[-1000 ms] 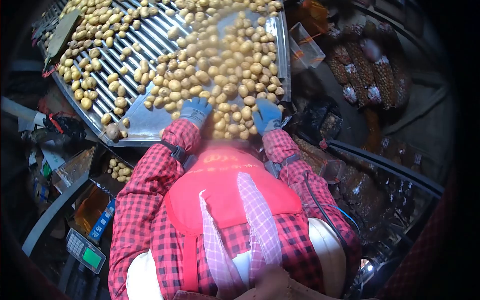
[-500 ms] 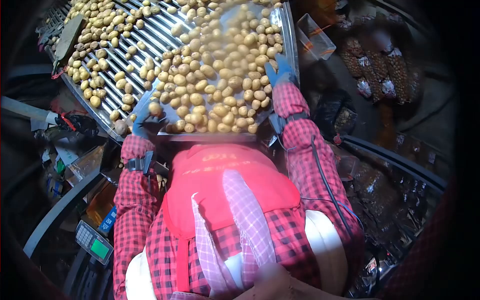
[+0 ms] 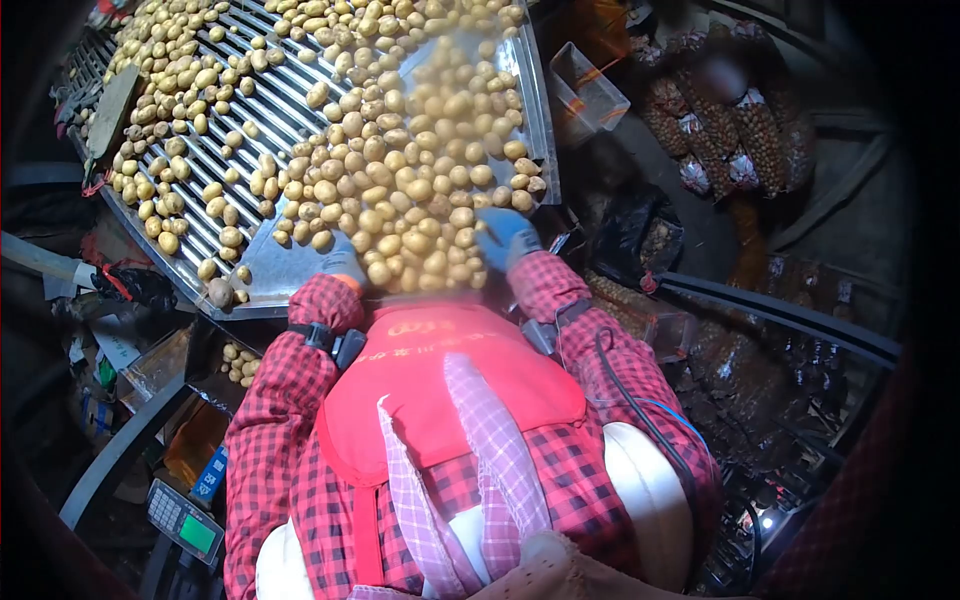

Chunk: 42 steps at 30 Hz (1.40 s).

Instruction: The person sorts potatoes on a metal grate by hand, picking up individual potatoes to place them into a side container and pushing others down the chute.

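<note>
Loose potatoes lie heaped on a metal sorting table, bunched most densely at its near edge. My left hand, in a blue-grey glove, rests against the left side of this bunch, fingers stretched forward and nothing visibly gripped. On the opposite side, my right hand in a blue glove lies open against the potatoes, its fingertips touching them. Between the two hands, the potatoes reach down to the front of my red apron. Part of the left fingers is hard to make out.
Metal rollers carry more potatoes at the far left. A clear plastic bin stands beyond the table's right side, near filled net sacks. A scale display is at lower left, and a dark curved rail runs at right.
Both hands have come inward and closer to my body, gathering potatoes between them. The potato at my left hand has been let go. Bare metal shows where potatoes lay at right.
</note>
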Tool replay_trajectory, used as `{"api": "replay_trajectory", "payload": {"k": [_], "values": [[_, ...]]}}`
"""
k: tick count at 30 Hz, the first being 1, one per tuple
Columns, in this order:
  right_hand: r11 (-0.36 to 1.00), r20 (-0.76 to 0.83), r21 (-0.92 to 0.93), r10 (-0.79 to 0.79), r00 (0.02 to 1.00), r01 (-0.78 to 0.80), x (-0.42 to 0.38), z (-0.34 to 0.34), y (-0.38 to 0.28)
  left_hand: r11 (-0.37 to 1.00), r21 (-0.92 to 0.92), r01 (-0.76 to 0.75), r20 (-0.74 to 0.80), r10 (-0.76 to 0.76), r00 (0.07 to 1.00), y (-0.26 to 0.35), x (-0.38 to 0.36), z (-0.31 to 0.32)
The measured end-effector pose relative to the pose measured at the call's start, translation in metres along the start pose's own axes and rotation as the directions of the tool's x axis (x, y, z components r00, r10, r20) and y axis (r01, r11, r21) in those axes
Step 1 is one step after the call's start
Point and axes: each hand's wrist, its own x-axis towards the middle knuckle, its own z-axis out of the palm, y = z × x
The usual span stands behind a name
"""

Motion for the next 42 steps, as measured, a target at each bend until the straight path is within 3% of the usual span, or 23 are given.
{"api": "replay_trajectory", "payload": {"k": [3,6,9,11,12,13,14,15,17,18,20,22,25,26,28,29,32,34,36,37,38,40,42], "values": [[0.978,-0.247,0.023,0.206,0.947,-0.207,0.015,-0.014,0.069,0.990,0.096,-0.102,0.097,0.093,0.991,0.061,-0.013,-0.012],[0.908,-0.434,0.220,0.419,0.797,-0.358,0.030,-0.033,0.108,0.899,-0.249,-0.360,-0.035,0.363,0.931,0.031,0.018,0.020],[0.880,-0.579,0.169,0.453,0.678,-0.444,0.043,-0.037,0.114,0.845,-0.487,-0.222,-0.138,0.177,0.974,0.024,0.023,-0.014],[0.802,-0.427,0.430,0.586,0.689,-0.415,0.052,-0.035,0.070,0.897,-0.383,-0.219,-0.343,0.082,0.936,-0.014,0.035,-0.032],[0.875,-0.474,0.262,0.484,0.735,-0.407,0.054,-0.018,0.063,0.936,-0.284,-0.206,-0.447,0.061,0.893,-0.043,0.048,-0.031],[0.917,-0.515,0.083,0.375,0.771,-0.390,0.056,-0.001,0.057,0.925,-0.337,-0.177,-0.488,-0.011,0.873,-0.039,0.041,-0.041],[0.853,-0.541,-0.413,0.053,0.839,-0.320,0.058,0.024,0.065,0.907,-0.392,-0.152,-0.523,-0.084,0.848,-0.024,0.028,-0.059],[0.881,-0.368,-0.434,0.018,0.930,-0.188,0.059,0.024,0.052,0.813,-0.582,-0.013,-0.357,-0.241,0.903,0.000,0.019,-0.078],[0.915,0.013,-0.398,-0.075,0.997,0.074,0.061,0.011,0.013,0.883,-0.414,-0.219,-0.481,-0.008,0.877,0.003,0.029,-0.062],[0.909,-0.005,-0.409,-0.082,0.997,0.073,0.075,0.012,0.014,0.894,-0.316,-0.318,-0.527,0.113,0.842,0.007,0.035,-0.057],[0.900,-0.041,-0.431,-0.099,0.994,0.072,0.122,0.011,0.021,0.815,-0.013,-0.579,-0.590,0.462,0.662,0.052,0.027,-0.072],[0.998,-0.266,-0.062,-0.045,0.963,0.029,0.157,-0.016,0.009,0.855,0.012,-0.519,-0.619,0.414,0.667,0.061,0.030,-0.083],[0.950,-0.287,-0.297,0.004,0.958,-0.093,0.233,-0.051,0.013,0.946,0.115,-0.302,-0.741,0.285,0.608,0.022,0.050,-0.104],[0.918,-0.299,-0.367,0.036,0.954,-0.149,0.251,-0.056,0.012,0.972,0.120,-0.203,-0.736,0.225,0.639,0.003,0.051,-0.115],[0.923,-0.256,-0.296,0.173,0.951,-0.247,0.289,-0.066,0.006,0.996,0.036,-0.076,-0.706,0.079,0.704,-0.033,0.056,-0.127],[0.939,-0.232,-0.331,0.010,0.973,-0.088,0.332,-0.054,0.039,0.996,-0.024,-0.090,-0.693,0.048,0.720,-0.051,0.062,-0.129],[0.920,-0.028,-0.359,0.156,0.987,-0.155,0.362,-0.059,0.008,0.997,-0.066,-0.032,-0.678,-0.021,0.735,-0.059,0.079,-0.139],[0.859,-0.107,-0.483,0.133,0.985,-0.169,0.341,-0.053,-0.040,0.992,-0.093,0.080,-0.638,-0.121,0.761,-0.035,0.079,-0.147],[0.852,-0.077,-0.508,0.097,0.992,-0.123,0.320,-0.044,-0.062,0.997,-0.079,-0.021,-0.675,-0.038,0.736,-0.037,0.098,-0.137],[0.881,-0.015,-0.469,0.070,0.997,-0.069,0.314,-0.042,-0.066,0.997,0.075,-0.005,-0.706,0.056,0.706,-0.018,0.092,-0.134],[0.906,0.038,-0.423,0.036,0.999,-0.016,0.308,-0.041,-0.068,0.952,0.133,0.275,-0.505,-0.174,0.846,0.042,0.069,-0.155],[0.924,0.024,-0.380,-0.042,0.999,0.048,0.281,-0.036,-0.058,0.992,0.093,0.082,-0.590,-0.011,0.807,0.028,0.069,-0.134],[0.928,0.007,-0.352,-0.131,0.991,0.125,0.247,-0.022,-0.035,0.993,0.058,0.098,-0.456,-0.061,0.888,0.051,0.052,-0.129]]}}
